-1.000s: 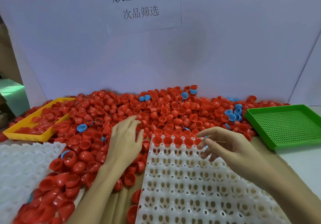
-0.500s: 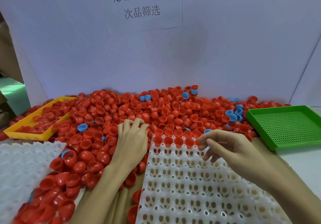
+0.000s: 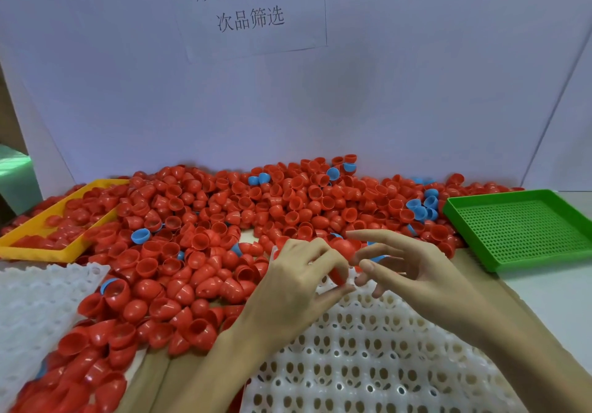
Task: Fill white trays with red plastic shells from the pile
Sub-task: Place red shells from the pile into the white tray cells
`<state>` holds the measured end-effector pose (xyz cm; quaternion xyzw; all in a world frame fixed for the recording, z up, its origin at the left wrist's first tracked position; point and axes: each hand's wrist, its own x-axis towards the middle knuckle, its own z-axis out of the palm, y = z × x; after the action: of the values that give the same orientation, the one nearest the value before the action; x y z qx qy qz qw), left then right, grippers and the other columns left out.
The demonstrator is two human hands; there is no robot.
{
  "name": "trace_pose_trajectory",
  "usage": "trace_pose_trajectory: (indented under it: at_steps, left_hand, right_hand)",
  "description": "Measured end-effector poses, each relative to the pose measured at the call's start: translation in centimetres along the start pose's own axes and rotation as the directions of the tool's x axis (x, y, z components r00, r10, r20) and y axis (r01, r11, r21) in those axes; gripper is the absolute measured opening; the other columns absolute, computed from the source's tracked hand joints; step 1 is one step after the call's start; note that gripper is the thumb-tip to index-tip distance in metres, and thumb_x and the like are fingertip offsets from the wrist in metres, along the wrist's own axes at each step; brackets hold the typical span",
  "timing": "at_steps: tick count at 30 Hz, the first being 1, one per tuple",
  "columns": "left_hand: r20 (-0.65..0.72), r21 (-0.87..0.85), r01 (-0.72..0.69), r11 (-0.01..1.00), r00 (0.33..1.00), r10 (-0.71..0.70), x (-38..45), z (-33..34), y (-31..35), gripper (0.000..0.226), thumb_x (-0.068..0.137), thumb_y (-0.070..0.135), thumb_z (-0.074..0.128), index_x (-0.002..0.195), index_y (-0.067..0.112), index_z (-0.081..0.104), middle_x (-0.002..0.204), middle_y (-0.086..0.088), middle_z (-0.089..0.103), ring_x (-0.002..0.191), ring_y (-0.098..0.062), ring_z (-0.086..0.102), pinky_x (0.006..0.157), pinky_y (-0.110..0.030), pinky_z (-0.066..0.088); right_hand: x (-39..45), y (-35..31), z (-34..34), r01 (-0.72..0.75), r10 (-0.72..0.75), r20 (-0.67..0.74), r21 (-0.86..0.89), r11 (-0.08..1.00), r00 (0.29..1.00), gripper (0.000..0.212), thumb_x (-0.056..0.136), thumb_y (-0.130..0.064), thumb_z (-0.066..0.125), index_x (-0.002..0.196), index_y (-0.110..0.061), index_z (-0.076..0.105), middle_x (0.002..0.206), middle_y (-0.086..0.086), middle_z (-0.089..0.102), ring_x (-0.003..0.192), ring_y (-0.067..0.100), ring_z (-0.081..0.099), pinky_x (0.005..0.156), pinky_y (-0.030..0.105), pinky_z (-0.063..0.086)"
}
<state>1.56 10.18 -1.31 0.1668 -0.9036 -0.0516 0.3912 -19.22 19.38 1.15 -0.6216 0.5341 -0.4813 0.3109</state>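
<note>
While hovering over the white tray (image 3: 368,348) at 12 o'clock, pinching a red shell (image 3: 338,276) in left hand (image 3: 288,291), keeping right hand (image 3: 413,271) loosely spread, empty, for seating.

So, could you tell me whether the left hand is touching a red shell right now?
Touching: the head view shows the left hand pinching a red shell in its fingertips above the white tray.
</note>
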Motion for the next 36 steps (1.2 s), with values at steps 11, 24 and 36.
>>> trace_pose_trajectory:
  at_steps: [11, 24, 36]
  left_hand:
    - [0.098, -0.361, 0.191, 0.913, 0.981, -0.167, 0.3, 0.2, 0.4, 0.021, 0.091, 0.005, 0.071, 0.104, 0.019, 0.063, 0.115, 0.009, 0.055, 0.113, -0.018, 0.060, 0.099, -0.026, 0.049]
    - [0.278, -0.685, 0.562, 0.464, 0.790, -0.547, 0.5, 0.8, 0.4, 0.025, 0.110, 0.038, 0.048, 0.119, 0.022, 0.065, 0.100, -0.005, 0.078, 0.076, -0.024, 0.075, 0.081, -0.026, 0.059]
    - [0.329, -0.648, 0.575, 0.499, 0.802, -0.497, 0.3, 1.5, 0.5, 0.037, 0.112, 0.045, 0.036, 0.117, 0.023, 0.066, 0.098, -0.004, 0.078, 0.070, -0.024, 0.074, 0.082, -0.026, 0.058]
  right_hand:
    - [0.1, 0.9, 0.1, -0.019, 0.018, -0.026, -0.021, 1.000, 1.000, 0.031, 0.088, -0.027, 0.080, 0.117, -0.024, 0.069, 0.098, 0.002, 0.076, 0.085, 0.023, 0.077, 0.071, 0.034, 0.062]
    - [0.4, 3.3, 1.4, 0.112, -0.156, -0.129, -0.300, 0.947, 0.979, 0.055, 0.095, -0.024, 0.073, 0.141, -0.044, 0.049, 0.109, -0.015, 0.069, 0.094, 0.011, 0.074, 0.074, 0.029, 0.061]
    - [0.3, 2.8, 1.3, 0.247, -0.318, -0.121, -0.401, 0.882, 0.940, 0.046, 0.093, -0.015, 0.074, 0.133, -0.037, 0.065, 0.121, -0.022, 0.067, 0.105, 0.006, 0.069, 0.077, 0.017, 0.057]
